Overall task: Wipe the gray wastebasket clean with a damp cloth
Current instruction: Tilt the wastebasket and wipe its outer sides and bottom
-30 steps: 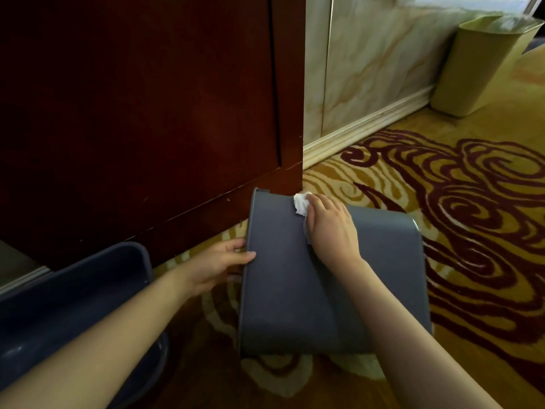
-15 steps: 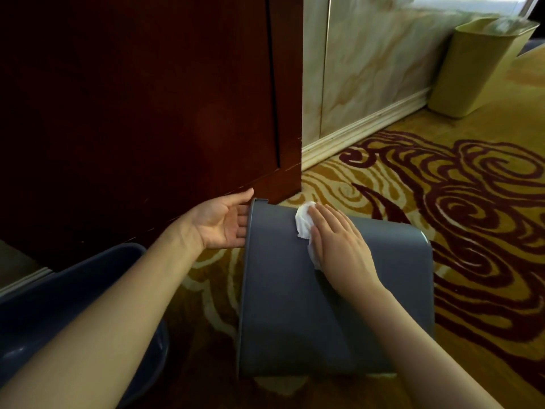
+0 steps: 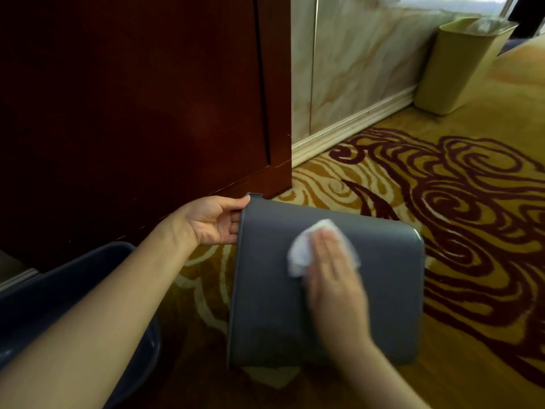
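The gray wastebasket (image 3: 265, 305) lies on its side on the carpet, its rim to the left and its base to the right. My left hand (image 3: 215, 221) grips the rim at its upper left corner. My right hand (image 3: 333, 273) lies flat on the upward-facing wall, pressing a crumpled white cloth (image 3: 300, 252) against it near the middle. The hand and cloth are motion-blurred. The cloth shows at the fingertips and on both sides of the fingers.
A dark blue basin (image 3: 59, 293) sits at the lower left under my left forearm. A dark red wooden cabinet (image 3: 132, 98) stands just behind the wastebasket. A beige wastebasket (image 3: 460, 66) stands by the marble wall (image 3: 354, 69). Patterned carpet (image 3: 457, 187) spreads to the right.
My left hand moved up the rim to its upper corner and took hold there. My right hand slid the cloth from the upper edge down toward the middle of the wall.
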A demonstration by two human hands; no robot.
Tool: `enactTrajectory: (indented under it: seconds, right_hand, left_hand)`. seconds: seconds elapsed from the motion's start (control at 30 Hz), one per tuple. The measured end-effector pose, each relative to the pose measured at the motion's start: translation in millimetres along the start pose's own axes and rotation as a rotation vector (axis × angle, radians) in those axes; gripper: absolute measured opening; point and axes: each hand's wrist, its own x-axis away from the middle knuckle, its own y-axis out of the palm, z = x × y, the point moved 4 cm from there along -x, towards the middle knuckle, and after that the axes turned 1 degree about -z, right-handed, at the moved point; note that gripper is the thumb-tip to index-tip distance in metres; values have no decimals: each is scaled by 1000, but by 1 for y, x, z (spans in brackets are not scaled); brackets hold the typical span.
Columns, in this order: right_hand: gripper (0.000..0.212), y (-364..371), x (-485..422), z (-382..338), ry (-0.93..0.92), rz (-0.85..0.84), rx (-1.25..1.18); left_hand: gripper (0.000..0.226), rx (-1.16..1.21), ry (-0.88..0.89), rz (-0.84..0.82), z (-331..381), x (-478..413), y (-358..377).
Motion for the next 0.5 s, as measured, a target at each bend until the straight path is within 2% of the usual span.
enactTrajectory:
  seconds: [0.1, 0.2, 0.3, 0.43, 0.5]
  right_hand:
    - [78, 32, 9, -43, -228, -92, 64]
    - [78, 46, 14, -26, -271, -116, 114]
    - [64, 45, 22, 22, -88, -69, -2]
    - [47, 31, 26, 103, 350, 105, -231]
    - [44, 23, 23, 116, 414, 151, -283]
  left_hand:
    - [17, 12, 40, 52, 0, -3, 2]
    - [17, 15, 91, 60, -1, -1, 2]
    - [13, 10, 186, 39, 8, 5, 4]
    - [19, -58, 373, 25, 21, 16, 3]
    - [29, -134, 422, 37, 19, 21, -2]
